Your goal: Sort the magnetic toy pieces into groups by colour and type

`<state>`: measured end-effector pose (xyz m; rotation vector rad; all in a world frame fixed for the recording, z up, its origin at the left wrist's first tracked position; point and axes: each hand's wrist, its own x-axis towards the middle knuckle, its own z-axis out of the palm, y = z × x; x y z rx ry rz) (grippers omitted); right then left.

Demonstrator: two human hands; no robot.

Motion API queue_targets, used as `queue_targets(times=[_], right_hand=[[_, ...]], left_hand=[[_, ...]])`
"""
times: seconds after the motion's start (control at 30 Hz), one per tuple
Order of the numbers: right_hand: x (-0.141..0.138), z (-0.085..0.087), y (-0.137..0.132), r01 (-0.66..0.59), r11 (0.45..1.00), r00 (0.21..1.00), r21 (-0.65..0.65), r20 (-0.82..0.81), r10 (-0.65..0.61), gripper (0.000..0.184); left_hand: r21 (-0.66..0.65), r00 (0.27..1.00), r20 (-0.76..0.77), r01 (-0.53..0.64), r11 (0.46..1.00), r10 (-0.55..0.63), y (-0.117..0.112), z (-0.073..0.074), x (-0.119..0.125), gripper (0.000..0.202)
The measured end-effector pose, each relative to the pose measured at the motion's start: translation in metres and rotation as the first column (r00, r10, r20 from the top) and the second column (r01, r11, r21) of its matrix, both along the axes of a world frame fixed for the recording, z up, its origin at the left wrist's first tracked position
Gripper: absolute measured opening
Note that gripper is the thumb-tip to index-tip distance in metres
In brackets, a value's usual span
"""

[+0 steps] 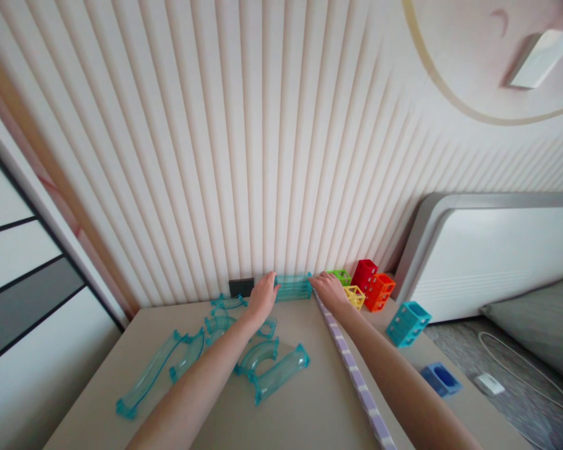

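Note:
Against the wall at the table's back edge, several clear teal track pieces [293,288] lie side by side in a row. My left hand [264,295] is closed on their left end, thumb and fingers at the edge. At the right end, my right hand [328,289] grips with its fingertips; part of its fingers is hidden. Loose teal curved track pieces [259,356] and a straight track piece [281,374] lie below my left hand. Further left is a longer straight track piece [149,375]. A purple and white checked strip [351,365] runs from my right hand toward me.
Red [365,275], orange [380,292], yellow [355,296] and green [340,277] blocks stand right of my right hand. A teal block [408,324] and a blue block [441,379] sit near the table's right edge. A black box [241,287] leans by the wall.

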<state>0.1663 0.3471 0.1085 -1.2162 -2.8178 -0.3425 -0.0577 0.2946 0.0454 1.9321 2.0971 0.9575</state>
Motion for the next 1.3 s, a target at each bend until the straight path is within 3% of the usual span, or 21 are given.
queue_targets(times=[0.37, 0.7, 1.0, 1.17, 1.3], right_hand=[[-0.002, 0.004, 0.008, -0.008, 1.000, 0.995, -0.028, 0.103, 0.011, 0.016], [-0.007, -0.004, 0.014, 0.044, 0.999, 0.989, -0.021, 0.143, -0.041, 0.031], [-0.011, -0.004, 0.007, 0.055, 0.998, 0.992, 0.019, 0.111, -0.056, 0.028], [-0.009, 0.012, -0.015, 0.049, 0.997, 0.999, 0.055, 0.015, -0.050, 0.021], [-0.003, 0.009, -0.071, -0.025, 0.999, 0.997, 0.048, -0.066, 0.028, 0.019]], left_hand=[[-0.087, 0.976, -0.219, -0.010, 0.996, -0.009, -0.006, 0.007, 0.006, 0.021], [-0.153, 0.966, -0.260, -0.054, 0.987, 0.013, -0.008, 0.010, 0.007, 0.030], [-0.169, 0.959, -0.284, -0.060, 0.984, 0.010, -0.009, 0.014, 0.007, 0.036], [-0.122, 0.936, -0.351, -0.033, 0.992, -0.012, -0.020, 0.027, 0.007, 0.035], [-0.058, 0.914, -0.395, 0.078, 0.995, -0.095, -0.060, 0.039, -0.001, 0.029]])
